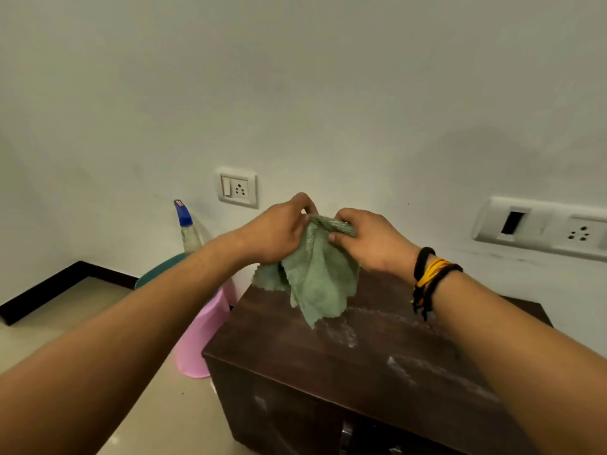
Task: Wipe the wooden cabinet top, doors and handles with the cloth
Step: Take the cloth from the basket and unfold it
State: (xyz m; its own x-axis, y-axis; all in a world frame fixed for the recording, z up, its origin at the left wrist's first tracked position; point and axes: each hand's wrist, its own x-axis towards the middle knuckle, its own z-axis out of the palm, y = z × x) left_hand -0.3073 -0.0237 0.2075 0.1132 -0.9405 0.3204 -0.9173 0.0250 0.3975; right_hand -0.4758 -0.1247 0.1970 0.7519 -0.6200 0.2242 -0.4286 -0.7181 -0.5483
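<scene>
A green cloth (315, 277) hangs above the back of the dark wooden cabinet top (295, 343), its lower tip just over the wood. My left hand (276, 231) and my right hand (371, 241) both pinch the cloth's upper edge, close together. White dusty streaks (407, 366) lie across the cabinet top. The cabinet's front (279, 412) faces me at the bottom, with a metal handle (346, 435) partly visible at the lower edge.
A pink bucket (203, 333) stands on the floor against the cabinet's left side, with a teal basin (161, 269) behind it. A spray bottle (187, 228) with a blue head stands by the wall. Wall sockets (238, 188) (542, 226) sit behind the cabinet.
</scene>
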